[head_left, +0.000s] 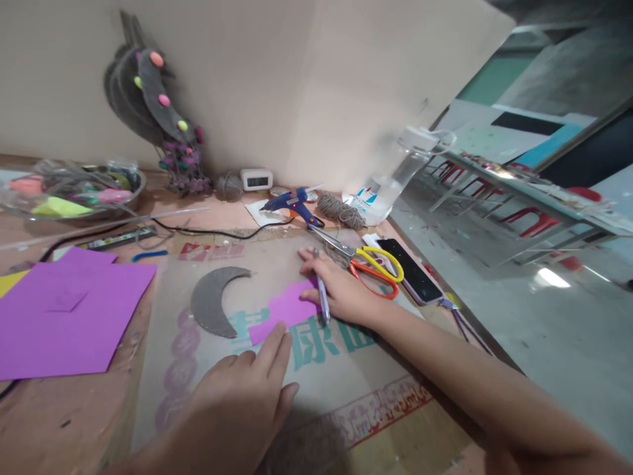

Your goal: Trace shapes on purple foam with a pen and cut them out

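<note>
A small purple foam or paper piece (287, 306) lies on the printed plastic sheet, between my hands. My left hand (242, 379) has its fingers stretched out, with the fingertips at the piece's lower edge. Over the piece's right end rests my right hand (341, 287), a pale purple pen (323, 300) held among its fingers, pointing down toward the sheet. To the left lies a grey crescent moon shape (212, 302), apart from both hands. Scissors (368, 260) with yellow and orange handles lie just beyond my right hand.
Large purple sheets (74, 330) lie at left. Behind stand a blue glue gun (291, 203), yarn (341, 211), a small digital clock (256, 179) and a bowl of craft bits (74, 211). A phone (410, 270) and a water bottle (413, 158) are at right. A decorated moon (158, 99) hangs by the wall.
</note>
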A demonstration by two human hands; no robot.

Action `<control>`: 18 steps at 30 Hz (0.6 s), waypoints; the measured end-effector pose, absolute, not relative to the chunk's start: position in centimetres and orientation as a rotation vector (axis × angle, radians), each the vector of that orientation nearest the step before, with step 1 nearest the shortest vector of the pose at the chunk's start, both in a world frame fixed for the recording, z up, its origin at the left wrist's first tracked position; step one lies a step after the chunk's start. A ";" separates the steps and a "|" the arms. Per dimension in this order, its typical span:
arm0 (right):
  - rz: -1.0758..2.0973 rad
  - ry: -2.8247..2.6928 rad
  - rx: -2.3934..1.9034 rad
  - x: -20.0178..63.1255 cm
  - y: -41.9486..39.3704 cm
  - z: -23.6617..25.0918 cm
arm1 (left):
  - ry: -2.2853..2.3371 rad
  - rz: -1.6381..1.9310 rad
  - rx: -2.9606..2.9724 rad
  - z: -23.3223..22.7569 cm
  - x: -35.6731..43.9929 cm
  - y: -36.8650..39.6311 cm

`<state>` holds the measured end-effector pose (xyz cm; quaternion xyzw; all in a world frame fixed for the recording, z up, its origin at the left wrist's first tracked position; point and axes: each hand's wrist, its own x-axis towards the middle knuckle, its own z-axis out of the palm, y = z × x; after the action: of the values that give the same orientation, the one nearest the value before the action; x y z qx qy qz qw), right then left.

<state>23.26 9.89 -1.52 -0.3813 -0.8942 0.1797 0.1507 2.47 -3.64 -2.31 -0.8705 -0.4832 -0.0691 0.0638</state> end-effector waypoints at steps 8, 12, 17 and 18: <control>0.037 -2.268 -1.490 29.2 10.9 0.0 | -1.318 -0.207 -2.676 -1.9 1.1 -2.2; -0.027 -2.396 -1.619 32.0 12.0 0.7 | -1.218 -0.410 -2.572 -3.5 -0.2 -0.8; 0.260 -2.511 -1.473 33.5 12.1 0.2 | -1.298 -0.402 -2.537 -6.5 -0.6 -0.6; 0.274 -2.491 -1.450 33.7 12.1 -0.1 | -1.322 -0.431 -2.520 -7.0 -0.5 -0.6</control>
<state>33.69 12.11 -0.05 -0.4972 -0.8538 0.0939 0.1227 -0.51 -0.60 -7.03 -0.8680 -0.4554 -0.1486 0.1310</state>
